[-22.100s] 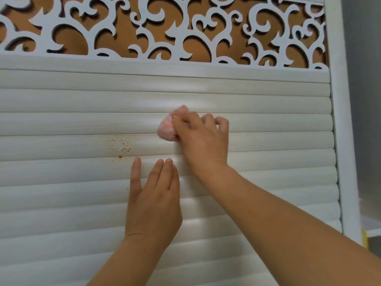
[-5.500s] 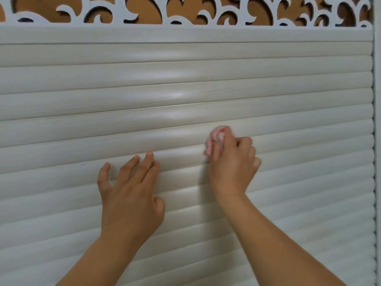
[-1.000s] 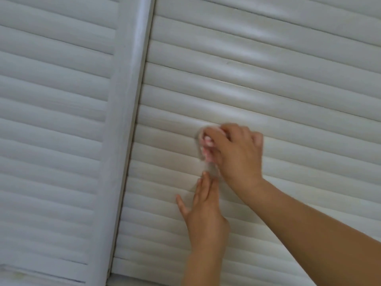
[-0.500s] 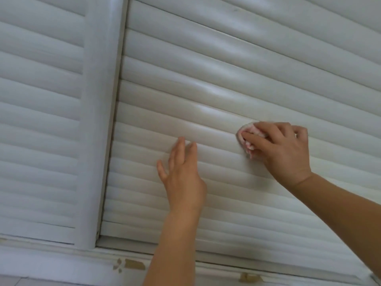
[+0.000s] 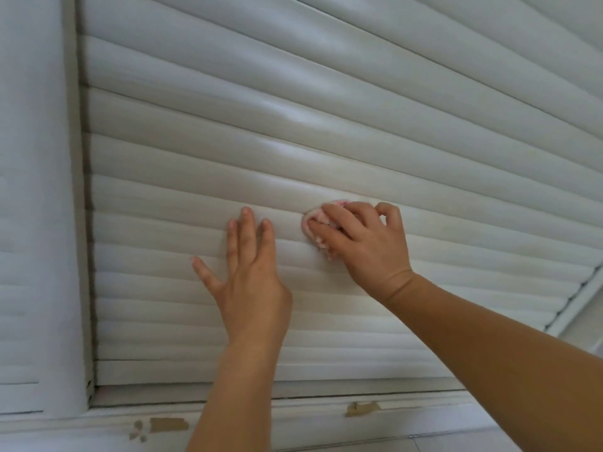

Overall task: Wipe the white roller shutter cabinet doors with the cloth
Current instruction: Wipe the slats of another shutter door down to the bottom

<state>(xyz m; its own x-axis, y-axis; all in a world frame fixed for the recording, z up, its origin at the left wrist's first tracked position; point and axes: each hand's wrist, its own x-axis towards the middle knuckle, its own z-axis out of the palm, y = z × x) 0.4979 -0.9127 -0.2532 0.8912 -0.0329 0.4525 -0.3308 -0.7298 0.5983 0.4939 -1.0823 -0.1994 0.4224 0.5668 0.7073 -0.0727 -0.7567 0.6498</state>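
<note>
Pink-white cloth [image 5: 316, 225] bunched under right hand [image 5: 365, 244], low on white shutter door [image 5: 326, 119].
R fingers curl tight round cloth, pressing it to slats; left hand [image 5: 249, 275] lies flat, fingers spread, just beside, holding nothing. Chipped paint on bottom frame [image 5: 169, 425].

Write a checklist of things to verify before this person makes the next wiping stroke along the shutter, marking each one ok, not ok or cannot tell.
1. Cloth held firmly: the right hand is bunched around the pink and white cloth. Ok.
2. Cloth touching the door: it is pressed against a slat of the roller shutter door. Ok.
3. Door steadied: the left hand lies flat and open on the slats, beside the cloth. Ok.
4. Stroke path free: bare slats run to the right of the cloth. Ok.
5. Dirt left on the slats: no marks show, but the picture is soft. Cannot tell.
</note>
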